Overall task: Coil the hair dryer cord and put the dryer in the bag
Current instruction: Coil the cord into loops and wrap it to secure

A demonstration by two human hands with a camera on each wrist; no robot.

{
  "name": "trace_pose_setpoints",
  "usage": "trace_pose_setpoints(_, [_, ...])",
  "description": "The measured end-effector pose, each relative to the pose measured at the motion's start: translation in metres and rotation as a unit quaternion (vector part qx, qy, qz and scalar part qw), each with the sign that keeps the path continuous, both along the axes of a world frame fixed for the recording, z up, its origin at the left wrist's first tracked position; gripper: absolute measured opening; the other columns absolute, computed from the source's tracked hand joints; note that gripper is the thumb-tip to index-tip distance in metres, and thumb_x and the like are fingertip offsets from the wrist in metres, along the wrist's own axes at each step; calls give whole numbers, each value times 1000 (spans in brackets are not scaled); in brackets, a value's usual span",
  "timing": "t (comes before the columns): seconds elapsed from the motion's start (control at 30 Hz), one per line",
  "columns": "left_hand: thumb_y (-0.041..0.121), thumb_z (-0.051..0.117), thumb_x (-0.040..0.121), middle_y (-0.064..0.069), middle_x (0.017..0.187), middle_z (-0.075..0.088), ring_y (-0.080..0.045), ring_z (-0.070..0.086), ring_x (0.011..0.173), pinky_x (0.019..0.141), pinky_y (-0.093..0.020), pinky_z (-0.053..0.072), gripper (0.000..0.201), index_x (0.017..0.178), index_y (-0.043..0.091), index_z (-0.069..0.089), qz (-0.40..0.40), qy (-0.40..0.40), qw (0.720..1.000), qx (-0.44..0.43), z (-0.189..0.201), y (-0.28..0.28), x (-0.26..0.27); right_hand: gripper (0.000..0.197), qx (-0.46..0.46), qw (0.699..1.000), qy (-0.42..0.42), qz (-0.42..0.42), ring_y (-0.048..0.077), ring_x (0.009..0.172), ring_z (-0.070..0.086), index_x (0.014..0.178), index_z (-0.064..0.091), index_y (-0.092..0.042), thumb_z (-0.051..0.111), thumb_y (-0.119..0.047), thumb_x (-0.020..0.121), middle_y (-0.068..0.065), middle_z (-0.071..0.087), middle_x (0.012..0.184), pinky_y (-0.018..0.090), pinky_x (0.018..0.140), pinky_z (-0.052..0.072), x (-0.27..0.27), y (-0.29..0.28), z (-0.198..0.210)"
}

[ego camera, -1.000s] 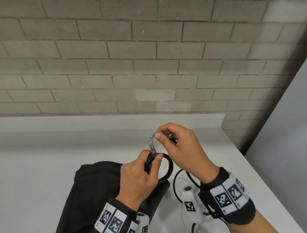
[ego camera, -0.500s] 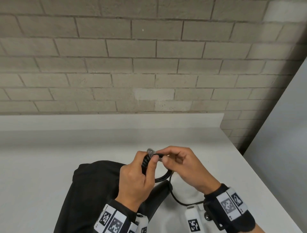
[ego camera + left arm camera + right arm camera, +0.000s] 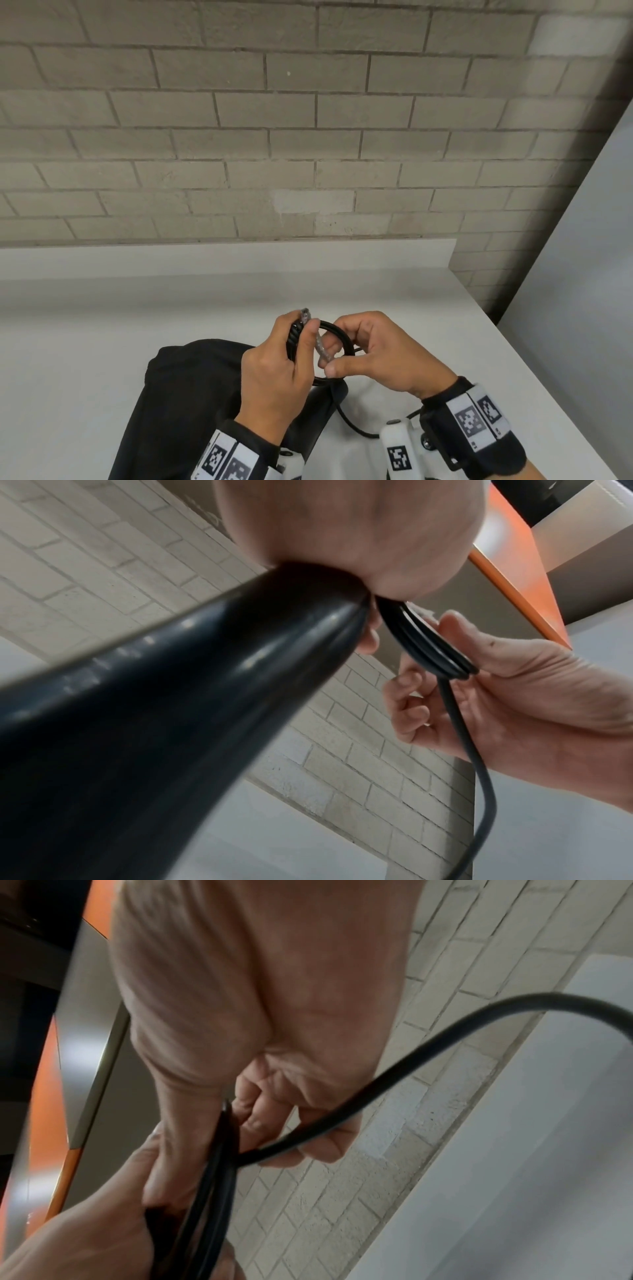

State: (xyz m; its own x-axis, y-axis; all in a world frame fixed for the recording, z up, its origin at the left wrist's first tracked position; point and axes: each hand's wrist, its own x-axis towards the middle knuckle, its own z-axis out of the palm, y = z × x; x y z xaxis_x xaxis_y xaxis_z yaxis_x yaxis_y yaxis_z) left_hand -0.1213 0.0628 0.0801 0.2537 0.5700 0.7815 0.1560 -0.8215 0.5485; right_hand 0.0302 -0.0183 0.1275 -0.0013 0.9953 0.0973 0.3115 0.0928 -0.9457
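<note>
My left hand [image 3: 274, 373] grips the coiled black cord [image 3: 342, 337] together with the black hair dryer [image 3: 164, 702], whose body fills the left wrist view. A greyish tie strip [image 3: 320, 349] runs down across the coil beside my left thumb. My right hand [image 3: 376, 353] pinches the strip's lower end against the coil, fingers curled. One loose run of cord [image 3: 352, 426] hangs from the coil to the counter. The black bag [image 3: 178, 411] lies flat under and left of my left wrist; its opening is hidden.
The white counter [image 3: 137, 308] ends at a brick wall [image 3: 308, 137] behind and at an edge close on the right, next to a grey panel [image 3: 582, 274]. An orange-edged panel [image 3: 514, 561] shows overhead in the wrist views.
My right hand came down from above the coil, bringing the tie's free end with it. The strip now lies across the coil. My left hand kept its grip.
</note>
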Motion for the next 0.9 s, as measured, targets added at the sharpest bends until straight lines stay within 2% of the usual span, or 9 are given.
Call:
trace_pose_setpoints(0.1, [54,37,101,19,52,45,-1,44,38,40,-12,37,51,114,14,66,2,9,1000,-2,2,-2,-1,26,-12,1000,5,26,17,86,69,83,69,-22,81,0,72,3,73,84,34,88,54,0,0,4])
trace_pose_setpoints(0.23, [53,39,100,18,59,56,-4,56,47,42,-17,43,47,102,14,66,-2,3,1000,-3,0,-1,0,28,-3,1000,27,5,17,84,68,88,70,-18,82,-1,70,1,71,82,44,91,54,-5,-1,-2])
trace_pose_setpoints(0.33, [54,39,100,17,59,57,-6,57,49,43,-18,43,49,97,14,66,15,2,1000,-15,2,2,0,46,56,988,3,-144,15,88,66,101,62,-24,86,-8,65,-6,71,94,41,89,52,-18,-2,-21])
trace_pose_setpoints(0.43, [57,37,99,13,59,60,-6,56,47,43,-22,44,52,96,14,66,29,3,999,-26,2,4,1,49,213,914,-138,-318,9,87,54,97,53,-30,87,-17,64,-12,53,98,16,75,45,-34,-10,-44])
trace_pose_setpoints(0.5, [56,38,99,12,59,60,-6,55,46,42,-25,44,52,96,13,66,28,5,999,-27,1,3,2,24,291,860,-279,-313,9,82,52,96,59,-23,75,-18,79,-3,52,92,17,68,47,-45,-14,-55])
trace_pose_setpoints(0.57, [55,38,100,13,58,59,-5,55,46,42,-23,44,51,96,13,66,24,6,999,-27,0,0,2,14,265,831,-387,-297,15,77,53,101,64,-16,57,-24,92,0,54,89,24,56,49,-53,-14,-58])
trace_pose_setpoints(0.7, [54,38,100,13,60,60,-4,56,47,44,-20,44,50,98,13,66,26,15,999,-19,-1,-4,3,15,147,852,-411,-289,16,72,51,91,66,-16,56,-27,94,-3,52,87,25,46,47,-60,-14,-47])
trace_pose_setpoints(0.83, [53,38,101,13,60,62,-4,57,47,44,-18,44,50,99,11,66,34,18,999,-4,0,-4,3,16,43,926,-282,-247,6,84,52,98,66,-22,51,-30,98,-12,48,95,17,72,46,-58,-20,-29])
trace_pose_setpoints(0.9, [52,39,101,12,61,62,-4,57,47,43,-18,44,47,101,12,64,31,18,999,1,1,-4,2,15,-2,947,-230,-223,2,81,50,93,66,-27,52,-32,97,-12,50,92,13,73,42,-55,-24,-11])
